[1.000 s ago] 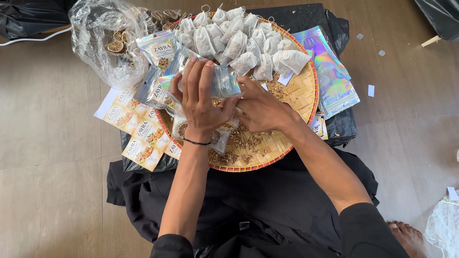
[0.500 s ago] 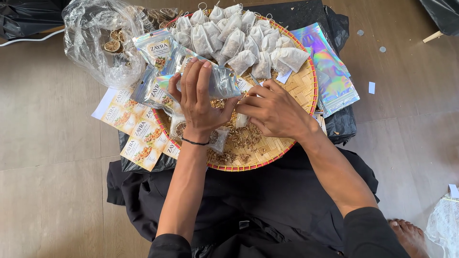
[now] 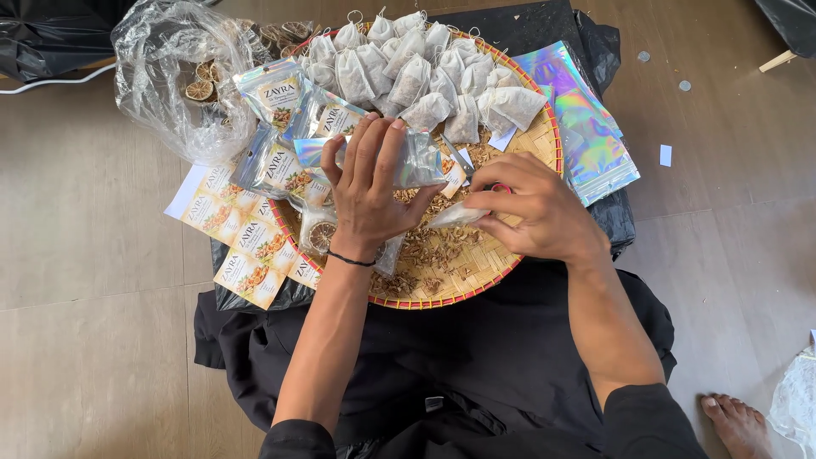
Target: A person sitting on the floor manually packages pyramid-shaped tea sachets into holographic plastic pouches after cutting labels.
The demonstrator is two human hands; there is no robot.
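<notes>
My left hand (image 3: pixel 367 194) holds a shiny clear pouch (image 3: pixel 421 161) flat above a round woven tray (image 3: pixel 544 140). My right hand (image 3: pixel 531 208) pinches a small white filter bag (image 3: pixel 455 215) just right of the pouch, over loose dried pieces (image 3: pixel 433 251) lying in the tray. Several filled white drawstring bags (image 3: pixel 416 72) are heaped at the tray's far side. Filled labelled pouches (image 3: pixel 280 98) lie at the tray's left rim.
A clear plastic bag of dried citrus slices (image 3: pixel 183 81) sits far left. Printed label cards (image 3: pixel 238 234) lie left of the tray. A stack of holographic pouches (image 3: pixel 582 123) rests to the right on black plastic (image 3: pixel 544 21). A bare foot (image 3: pixel 739 421) shows at lower right.
My right hand has pulled back from the middle of the tray toward me, now pinching a white filter bag. My left hand keeps the pouch in about the same place.
</notes>
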